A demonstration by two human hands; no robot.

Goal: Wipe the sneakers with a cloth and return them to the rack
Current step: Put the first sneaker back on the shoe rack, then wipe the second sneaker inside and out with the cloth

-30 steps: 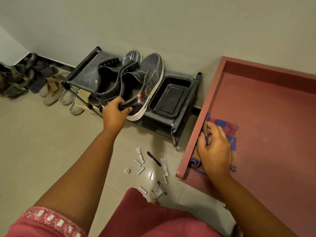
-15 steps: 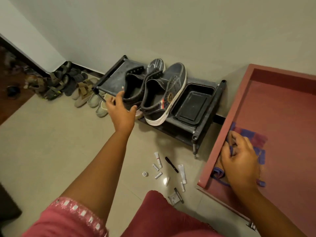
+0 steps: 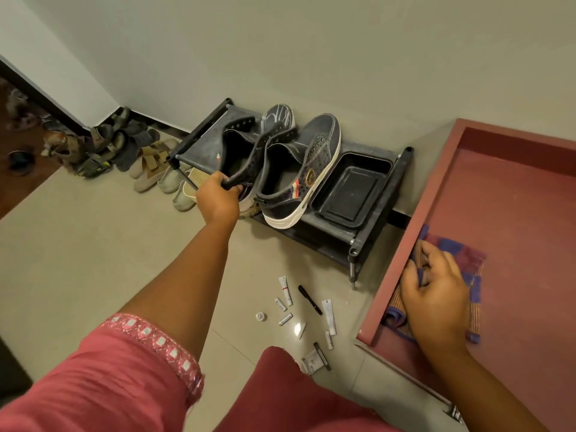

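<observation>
The left hand [image 3: 218, 199] reaches out to the black shoe rack [image 3: 330, 227] against the wall, and its grip is curled round the heel collar of the left sneaker [image 3: 240, 151], a dark laceless shoe tipped up on its side at the left half of the rack's top shelf. Just beside it to the right, the right sneaker [image 3: 299, 169] lies on the shelf with its white sole turned toward the front edge and its opening facing up; the hand does not touch it. A third dark shoe with pale scribbled lines [image 3: 279, 115] shows behind the pair at the shelf's back edge. At the right end of the shelf sits an empty-looking black plastic tray [image 3: 352, 190], close against the right sneaker's sole.

The right hand [image 3: 436, 294] rests on a checked cloth [image 3: 467, 266], blue, maroon and orange-striped, which lies on the red bench [image 3: 514, 198] at its near left edge. The fingers are bent and pinch a fold of the cloth, bunching it against the bench's raised rim.

On the tiled floor [image 3: 78, 260] below the rack's right front leg lie small white tubes [image 3: 328, 311], a black pen [image 3: 310, 299] and a small packet [image 3: 311, 358]. Left of the rack, sandals and slippers [image 3: 149, 163] stand in a row along the wall. A pink sleeve with a sequinned hem [image 3: 156, 347] covers the left upper arm.
</observation>
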